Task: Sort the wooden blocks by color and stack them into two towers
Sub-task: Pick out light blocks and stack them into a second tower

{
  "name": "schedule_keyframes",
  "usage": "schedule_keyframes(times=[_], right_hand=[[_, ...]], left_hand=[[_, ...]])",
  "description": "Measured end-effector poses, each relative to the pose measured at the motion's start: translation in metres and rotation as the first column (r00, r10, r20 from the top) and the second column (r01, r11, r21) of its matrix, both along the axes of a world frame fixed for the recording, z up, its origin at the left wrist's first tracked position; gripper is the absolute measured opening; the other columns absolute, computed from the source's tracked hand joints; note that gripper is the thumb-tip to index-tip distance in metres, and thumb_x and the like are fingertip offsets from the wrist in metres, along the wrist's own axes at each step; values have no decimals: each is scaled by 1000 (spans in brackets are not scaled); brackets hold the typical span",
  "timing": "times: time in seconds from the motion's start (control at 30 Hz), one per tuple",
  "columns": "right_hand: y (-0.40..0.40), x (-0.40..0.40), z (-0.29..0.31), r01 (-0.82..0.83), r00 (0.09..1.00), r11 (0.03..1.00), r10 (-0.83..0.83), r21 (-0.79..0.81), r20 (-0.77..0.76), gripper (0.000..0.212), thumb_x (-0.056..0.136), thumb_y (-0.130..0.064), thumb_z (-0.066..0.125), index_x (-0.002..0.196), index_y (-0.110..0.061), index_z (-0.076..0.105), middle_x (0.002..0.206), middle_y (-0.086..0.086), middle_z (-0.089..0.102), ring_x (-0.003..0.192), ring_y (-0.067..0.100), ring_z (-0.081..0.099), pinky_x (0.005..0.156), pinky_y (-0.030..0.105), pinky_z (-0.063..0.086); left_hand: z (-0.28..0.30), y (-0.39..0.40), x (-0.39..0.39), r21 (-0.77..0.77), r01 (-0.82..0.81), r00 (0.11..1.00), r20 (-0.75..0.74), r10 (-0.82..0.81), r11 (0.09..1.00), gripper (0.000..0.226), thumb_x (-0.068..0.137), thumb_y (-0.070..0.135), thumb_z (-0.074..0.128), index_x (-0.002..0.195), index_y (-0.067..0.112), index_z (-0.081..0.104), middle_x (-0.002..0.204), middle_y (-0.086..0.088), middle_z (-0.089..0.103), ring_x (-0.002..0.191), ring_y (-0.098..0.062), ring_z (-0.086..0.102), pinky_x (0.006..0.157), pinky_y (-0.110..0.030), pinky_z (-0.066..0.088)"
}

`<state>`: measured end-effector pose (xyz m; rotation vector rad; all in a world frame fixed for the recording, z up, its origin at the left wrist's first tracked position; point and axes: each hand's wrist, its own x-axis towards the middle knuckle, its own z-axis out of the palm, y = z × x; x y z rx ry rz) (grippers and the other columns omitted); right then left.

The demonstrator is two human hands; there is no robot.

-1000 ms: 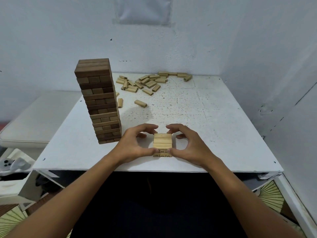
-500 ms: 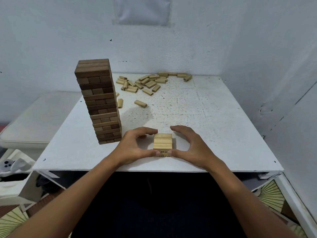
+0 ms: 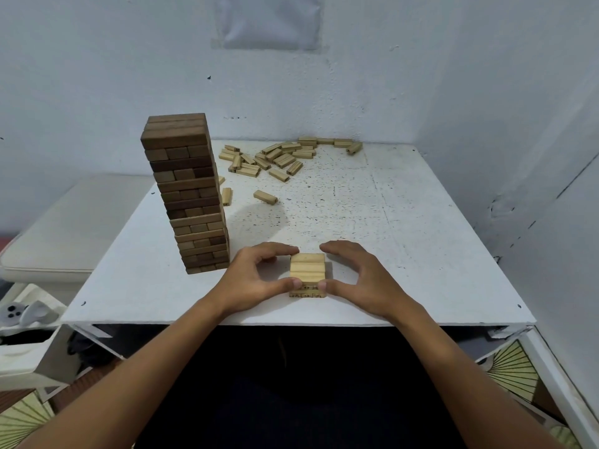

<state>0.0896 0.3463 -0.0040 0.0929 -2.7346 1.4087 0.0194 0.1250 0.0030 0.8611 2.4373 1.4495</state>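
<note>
Home corner: white table (image 3: 405,254), cushioned seat (image 3: 64,234)

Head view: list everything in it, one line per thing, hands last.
Dark tower: one, brown blocks, tall, left part of the table.
Light stack: one, pale blocks, low, near front edge between the hands.
Loose blocks: many, pale, scattered at the far side; exact count unclear.
Table: one, white and speckled.
Cushion: one, off-white, left of the table.
Walls: white, behind and to the right.
Left hand: one, fingers curled round the light stack's left side.
Right hand: one, thumb touching the stack's front corner, fingers arched beside it.
</note>
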Motion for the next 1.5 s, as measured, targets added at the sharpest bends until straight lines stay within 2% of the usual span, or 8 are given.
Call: schedule_keyframes(times=[0.2,0.33,0.47,0.77,0.9,1.13,1.27,1.5], right_hand=[[-1,-1,0,-4,1000,1000,4,-5,-14,57,76,-24,82,128,-25,59,129,-14,51,118,-12,43,90,-5,25],[-1,-1,-1,-2,1000,1000,2,13,-22,56,76,-26,83,127,-26,60,125,-18,51,122,-3,43,92,-4,25],[-2,-1,-1,0,1000,1000,0,1,-21,55,75,-27,83,125,-28,60,125,-16,53,122,-2,45,97,4,29],[-1,-1,-3,11,1000,1000,-11,-16,-10,54,75,-31,82,123,-35,58,127,-18,52,117,-13,45,91,1,31],[-1,-2,-4,17,1000,999,-17,-28,-16,51,75,-29,83,120,-35,59,125,-16,55,120,-1,48,96,9,34],[-1,-2,-6,22,1000,999,-22,-29,-2,55,75,-30,83,124,-33,59,127,-14,54,121,2,49,101,19,36],[0,-2,-7,13,1000,999,-13,-39,2,57,73,-38,81,125,-35,58,128,-16,54,121,0,49,103,23,37],[-1,-3,-6,17,999,992,-13,-124,33,56,77,-53,64,127,-28,60,127,-15,57,118,-7,50,98,13,38]], left_hand=[[-4,0,-2,4,-9,1000,-12,9,1000,54,68,28,87,117,18,69,117,12,67,104,15,54,87,-5,39],[-4,0,-2,7,-11,1000,-21,11,1000,56,64,37,82,116,19,70,115,15,67,106,10,56,88,-7,40],[-4,-1,-2,1,-10,1000,-28,10,1000,52,69,26,87,116,17,69,115,12,67,104,14,55,85,-4,39],[-4,-1,-2,5,-6,1000,-22,6,1000,54,65,39,80,115,23,69,114,17,67,106,8,56,86,-7,41],[-5,-1,-3,8,-8,1000,-16,8,1000,55,64,40,80,115,23,69,112,16,68,106,8,56,85,-7,41],[-6,-2,-3,7,-9,1000,-14,9,1000,53,66,36,83,116,23,69,114,14,68,106,10,56,84,-5,39],[-6,-1,-2,26,-11,1000,1,11,1000,58,62,52,78,114,27,69,113,15,68,105,7,57,83,-7,41],[-6,-1,-4,60,-23,999,33,21,998,48,70,56,66,110,30,70,113,19,68,106,0,60,90,-18,48]])
